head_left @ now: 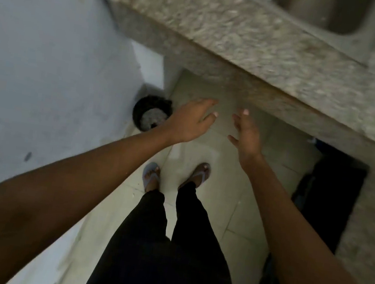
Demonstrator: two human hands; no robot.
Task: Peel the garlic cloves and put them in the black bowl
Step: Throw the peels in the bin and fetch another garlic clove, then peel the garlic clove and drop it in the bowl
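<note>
Two hands: the left hand and right hand hang in the air over the pale tiled floor, fingers spread and loose, holding nothing.
Garlic and black bowl: neither is in view.
Counter: the speckled grey stone counter runs just ahead, a steel sink set in it.
Corner: a round black bin stands by the wall.
Doing it well: look up at the counter, likely where the cloves are, before reaching.
</note>
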